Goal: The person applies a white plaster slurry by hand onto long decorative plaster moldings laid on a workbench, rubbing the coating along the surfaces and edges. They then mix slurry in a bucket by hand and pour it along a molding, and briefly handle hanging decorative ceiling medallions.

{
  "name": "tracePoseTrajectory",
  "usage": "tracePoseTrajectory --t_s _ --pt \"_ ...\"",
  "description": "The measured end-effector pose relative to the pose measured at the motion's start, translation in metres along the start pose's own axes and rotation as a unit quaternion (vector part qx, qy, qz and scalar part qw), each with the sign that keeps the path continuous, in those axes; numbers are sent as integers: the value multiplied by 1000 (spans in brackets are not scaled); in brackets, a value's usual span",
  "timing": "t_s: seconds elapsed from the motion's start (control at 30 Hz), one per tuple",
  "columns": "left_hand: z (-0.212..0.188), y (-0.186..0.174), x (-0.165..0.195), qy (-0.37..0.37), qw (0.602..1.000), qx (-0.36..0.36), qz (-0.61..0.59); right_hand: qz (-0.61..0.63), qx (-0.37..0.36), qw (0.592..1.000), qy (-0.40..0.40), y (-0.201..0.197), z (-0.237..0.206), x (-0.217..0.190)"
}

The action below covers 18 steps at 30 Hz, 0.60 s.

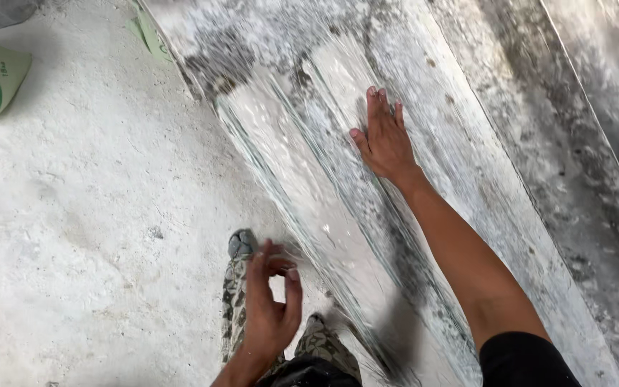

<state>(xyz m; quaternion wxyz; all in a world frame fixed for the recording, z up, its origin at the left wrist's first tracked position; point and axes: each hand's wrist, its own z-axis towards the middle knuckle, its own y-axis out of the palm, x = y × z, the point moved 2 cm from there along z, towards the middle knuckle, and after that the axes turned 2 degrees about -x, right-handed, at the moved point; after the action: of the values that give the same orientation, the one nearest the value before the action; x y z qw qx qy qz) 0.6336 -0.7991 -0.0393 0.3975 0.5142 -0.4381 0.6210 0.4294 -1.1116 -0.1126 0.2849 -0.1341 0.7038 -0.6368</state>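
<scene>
Right hand (385,140) lies flat, fingers spread, grip released, on the dusty glass sheets (324,186); left hand (270,308) hovers half-curled, grasping nothing, above the floor (87,215).

One head-worn view, looking steeply down

The single camera sits on the person's head and tilts almost straight down, close enough that both forearms enter from the bottom edge. It faces forward along a stack of dusty glass sheets (395,143) that runs diagonally from upper left to lower right, with the pale concrete floor (73,215) filling the left half. The right hand (385,140) lies near the middle of the frame, the left hand (270,304) lower, just above the person's own patterned trousers (236,301). No second view shares the scene.
</scene>
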Motion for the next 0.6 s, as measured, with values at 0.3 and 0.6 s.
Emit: tracePoseTrajectory --t_s 0.3,0.6 --pt "119 -70 -22 -107 993 51 3 8 -15 999 42 5 149 -22" --pt "148 -71 -35 -113 994 -8 5 16 -8 995 98 8 221 -12"
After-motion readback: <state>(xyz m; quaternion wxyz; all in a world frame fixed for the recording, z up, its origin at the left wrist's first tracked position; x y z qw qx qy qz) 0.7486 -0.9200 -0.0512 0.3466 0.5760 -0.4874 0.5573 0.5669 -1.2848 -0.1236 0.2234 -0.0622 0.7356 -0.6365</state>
